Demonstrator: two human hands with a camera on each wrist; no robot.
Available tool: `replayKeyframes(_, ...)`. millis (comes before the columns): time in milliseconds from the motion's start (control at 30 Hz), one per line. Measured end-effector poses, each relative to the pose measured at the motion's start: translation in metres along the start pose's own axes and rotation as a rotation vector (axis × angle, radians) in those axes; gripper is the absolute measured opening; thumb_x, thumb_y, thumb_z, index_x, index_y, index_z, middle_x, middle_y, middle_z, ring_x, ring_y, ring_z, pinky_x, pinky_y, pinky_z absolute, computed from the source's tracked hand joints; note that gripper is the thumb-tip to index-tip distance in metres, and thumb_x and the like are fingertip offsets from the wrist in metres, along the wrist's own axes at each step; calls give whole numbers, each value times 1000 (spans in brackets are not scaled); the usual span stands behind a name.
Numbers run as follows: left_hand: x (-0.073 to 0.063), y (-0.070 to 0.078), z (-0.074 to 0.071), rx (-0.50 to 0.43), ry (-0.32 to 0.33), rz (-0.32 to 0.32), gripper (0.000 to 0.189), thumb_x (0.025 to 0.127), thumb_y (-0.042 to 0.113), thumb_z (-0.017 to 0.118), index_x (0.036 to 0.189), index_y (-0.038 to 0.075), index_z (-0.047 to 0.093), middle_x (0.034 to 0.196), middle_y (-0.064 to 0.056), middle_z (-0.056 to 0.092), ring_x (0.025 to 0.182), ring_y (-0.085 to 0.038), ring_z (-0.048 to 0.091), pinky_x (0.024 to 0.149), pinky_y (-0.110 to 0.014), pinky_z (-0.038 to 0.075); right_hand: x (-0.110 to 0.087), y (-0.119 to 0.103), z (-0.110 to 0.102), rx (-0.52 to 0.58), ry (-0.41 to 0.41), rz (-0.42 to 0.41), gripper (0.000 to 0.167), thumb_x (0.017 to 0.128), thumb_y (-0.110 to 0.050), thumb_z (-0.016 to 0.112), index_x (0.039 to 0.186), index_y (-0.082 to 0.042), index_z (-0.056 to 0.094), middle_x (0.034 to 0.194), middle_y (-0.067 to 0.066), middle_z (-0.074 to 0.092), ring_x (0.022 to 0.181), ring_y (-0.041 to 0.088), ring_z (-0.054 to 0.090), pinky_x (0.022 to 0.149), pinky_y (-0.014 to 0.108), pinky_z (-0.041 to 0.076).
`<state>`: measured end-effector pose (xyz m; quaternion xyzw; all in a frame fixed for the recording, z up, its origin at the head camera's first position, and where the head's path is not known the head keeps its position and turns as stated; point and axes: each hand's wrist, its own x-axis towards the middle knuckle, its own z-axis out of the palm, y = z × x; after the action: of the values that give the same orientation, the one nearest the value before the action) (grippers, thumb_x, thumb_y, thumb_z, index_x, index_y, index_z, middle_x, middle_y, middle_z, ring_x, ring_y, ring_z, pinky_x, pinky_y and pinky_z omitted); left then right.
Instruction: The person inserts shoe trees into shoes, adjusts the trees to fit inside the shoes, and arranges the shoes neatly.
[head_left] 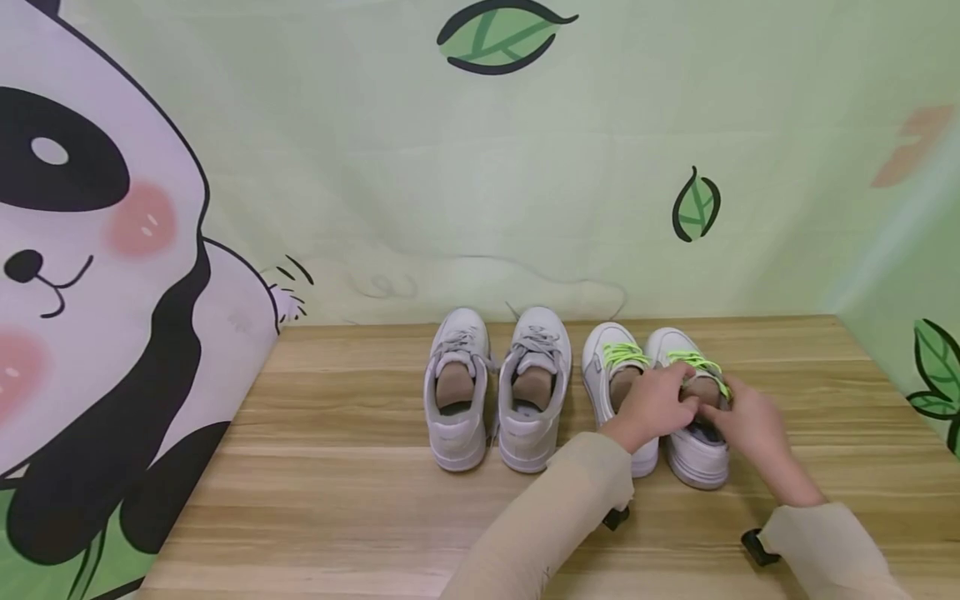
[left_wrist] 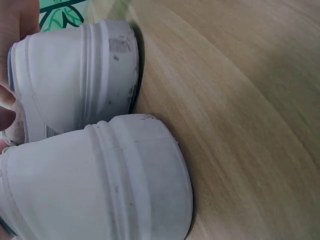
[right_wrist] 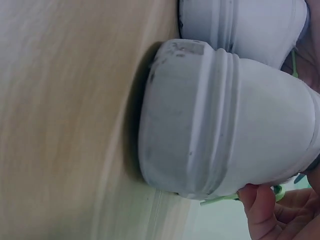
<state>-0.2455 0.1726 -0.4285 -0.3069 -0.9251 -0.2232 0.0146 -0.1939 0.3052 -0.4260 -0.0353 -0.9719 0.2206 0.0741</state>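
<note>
Two white sneakers with bright green laces stand side by side on a wooden surface. Both hands are at the right-hand sneaker [head_left: 697, 467], whose heel faces me. My left hand [head_left: 652, 404] holds the left side of its collar near the tongue, fingers bent and thumb toward the opening. On the opposite side, my right hand [head_left: 753, 421] grips the collar, its thumb at the opening. In the right wrist view, fingers [right_wrist: 260, 207] touch the sneaker's side beside a green lace. My left forearm partly covers the other green-laced sneaker [left_wrist: 55, 185], seen close in the left wrist view.
To the left, a pair of white sneakers with grey laces [head_left: 457, 433] [head_left: 528, 442] stands on the wooden surface [head_left: 330, 483]. A green printed backdrop [head_left: 337, 150] with leaves rises behind, and a panda figure [head_left: 97, 250] is printed at the left.
</note>
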Motion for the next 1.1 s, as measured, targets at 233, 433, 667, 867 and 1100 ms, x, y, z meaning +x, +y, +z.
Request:
replayKeyframes(233,-1,0,-1,-13,41,17,31,81,21,54,113,20,52,97,11,59,73,-3,51,63,-13,39,0,-3,1,15,-21,29,55,79,-23,60,116,13,42,96,36,55,83,48,54,60,49,42)
replayKeyframes(433,-5,-1,-4,-31,172,30,31,80,8,53,108,20,56,105,10,62,83,0,55,71,-10,41,-5,4,-4,134,-57,-15,52,85,-22,54,123,9,38,82,25,56,68,29,55,51,33,41)
replayKeyframes(667,-13,-5,-9,-71,224,27,36,77,3,53,107,20,58,91,9,63,64,1,46,60,-7,35,-6,6,-8,185,-20,-39,53,90,-27,48,127,9,35,110,32,50,82,38,57,54,31,45)
replayKeyframes(867,-31,-1,-9,30,220,105,22,84,12,50,104,19,57,95,10,62,76,2,55,67,-10,42,1,-2,-8,139,-31,-38,69,86,-38,52,129,11,29,119,36,42,98,46,49,70,48,45)
replayKeyframes(1100,-57,8,3,177,330,293,23,85,19,51,106,18,58,114,5,59,105,-3,54,81,-12,44,8,-8,-6,146,-108,-4,75,86,-36,52,132,13,20,128,39,31,113,52,34,87,60,32)
